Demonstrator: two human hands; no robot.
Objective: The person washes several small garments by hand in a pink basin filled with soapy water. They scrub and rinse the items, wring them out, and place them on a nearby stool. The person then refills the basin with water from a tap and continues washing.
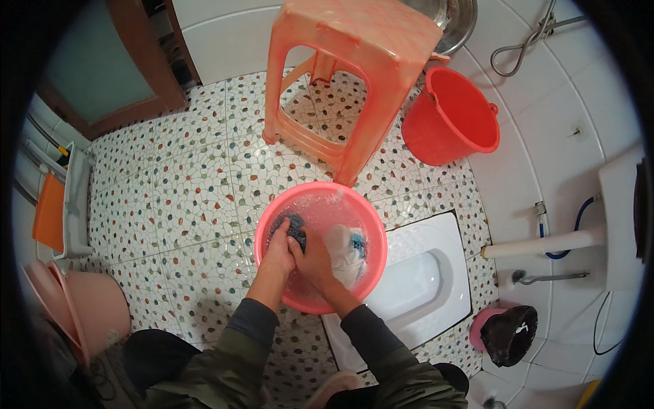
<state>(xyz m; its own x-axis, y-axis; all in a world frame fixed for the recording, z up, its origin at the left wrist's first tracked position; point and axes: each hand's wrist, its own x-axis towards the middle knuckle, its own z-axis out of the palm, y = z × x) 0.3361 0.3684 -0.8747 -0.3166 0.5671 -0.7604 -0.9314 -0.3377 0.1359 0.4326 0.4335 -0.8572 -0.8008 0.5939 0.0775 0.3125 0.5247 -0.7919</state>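
Both of my hands are inside a round pink basin (pixel 377 235) of sudsy water, close together at its left side. My left hand (pixel 277 253) and my right hand (pixel 312 258) are closed on a dark blue-grey wet cloth (pixel 297 228), bunched between them. Its full shape is hidden by the fingers and the water. To the right of my right hand, a white cloth (pixel 347 255) with a bright blue patch lies in the water, touched by neither set of fingertips.
An orange plastic stool (pixel 354 31) stands just beyond the basin, with a red bucket (pixel 449 119) to its right. A white squat toilet (pixel 453 273) adjoins the basin's right side. Pink buckets (pixel 102 310) stand at left; a bin with a black bag (pixel 507 337) is at right.
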